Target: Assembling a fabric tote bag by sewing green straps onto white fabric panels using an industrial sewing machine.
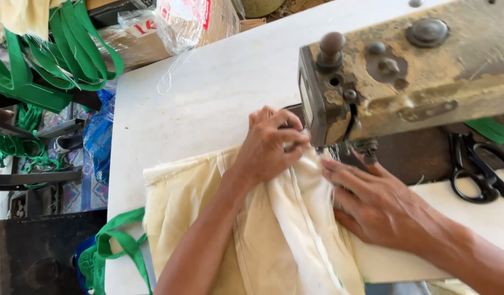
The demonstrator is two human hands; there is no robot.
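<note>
The left hand (271, 143) is clenched on a bunched fold of cream cloth (252, 229), fingers curled and pinching the fabric right at the foot of the sewing machine head (399, 71). The right hand (378, 205) lies flat and released on the same cloth, palm down, fingertips pointing toward the needle area just beside the left hand's knuckles; it presses rather than grips.

The cream cloth spreads from under both hands toward the near edge of the white counter (208, 93), with stitched seams running along its length and a white lining layer showing between the hands. Its left border lies well in from the counter's left edge.

The sewing machine head, worn and rust-stained, reaches in from the right edge over the cloth. Black scissors (479, 169) lie on the counter at the right, behind the right wrist and apart from the cloth.

Green straps (118, 248) hang off the near left corner. More green straps (55, 60) are heaped beyond the far left corner, beside a cardboard box (208, 22) in clear plastic wrap.
</note>
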